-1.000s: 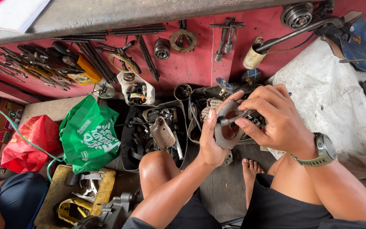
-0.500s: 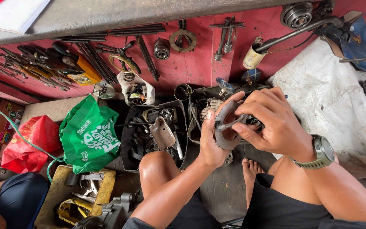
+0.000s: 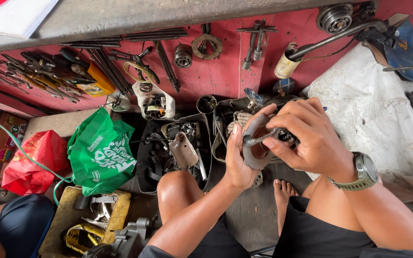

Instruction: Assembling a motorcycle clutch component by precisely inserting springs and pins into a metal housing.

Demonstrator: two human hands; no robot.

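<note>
Fingers of the right hand are clenched on a thin metal tool, whose tip is set across the open middle of a grey metal ring part. That part is cupped from below and from the left by the left hand, its fingers wrapped on the rim – thumb up along the near edge.

Compared with a second ago, the ring has been turned to show more of its dark hollow centre, and the right hand has been lifted a little higher over it – so the tool is now seen bearing on the inner edge, which suggests work inside the ring is under way rather than finished.

The part is held above the knees, just in front of a black tray crowded with engine pieces. A green bag and a red bag lie further left, and hand tools are spread along the red floor. A watch is worn on the right wrist.
</note>
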